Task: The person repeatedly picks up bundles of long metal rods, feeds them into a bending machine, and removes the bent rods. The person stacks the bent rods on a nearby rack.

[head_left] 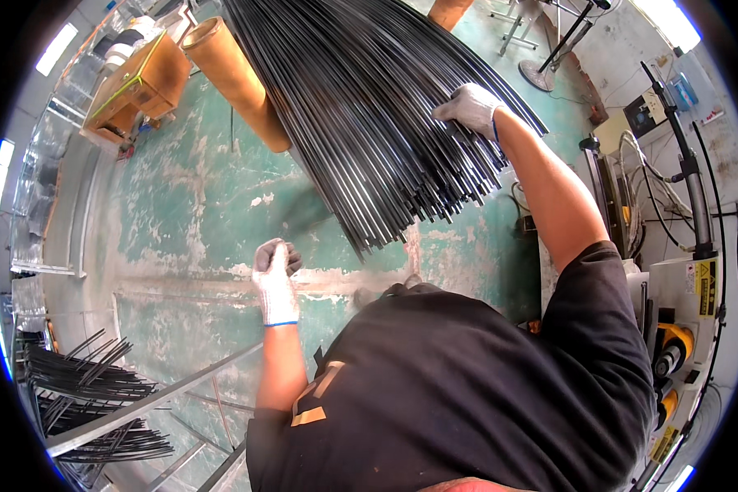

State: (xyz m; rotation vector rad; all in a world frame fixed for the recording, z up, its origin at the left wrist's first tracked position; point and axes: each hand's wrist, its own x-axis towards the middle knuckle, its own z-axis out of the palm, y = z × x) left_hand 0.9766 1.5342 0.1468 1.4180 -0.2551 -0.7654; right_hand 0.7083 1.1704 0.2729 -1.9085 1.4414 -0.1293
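A large sheaf of long, thin black rods (369, 123) spreads from the top of the view toward me, its cut ends uneven. My right hand (471, 111), in a white knit glove, rests on the right side of the sheaf with its fingers closed over rods there. How many it grips is hidden under the glove. Away from the rods, low on the left, is my left hand (277, 279) in a matching glove with a grey palm. Its fingers are curled in and nothing shows in them.
A brown cylinder (238, 86) stands left of the sheaf, with a wooden desk (139, 86) beyond. More black rods (98, 402) lie by a metal frame (156, 398) at lower left. Machinery with cables (689, 320) lines the right; a round-based stand (537, 75) is at far right.
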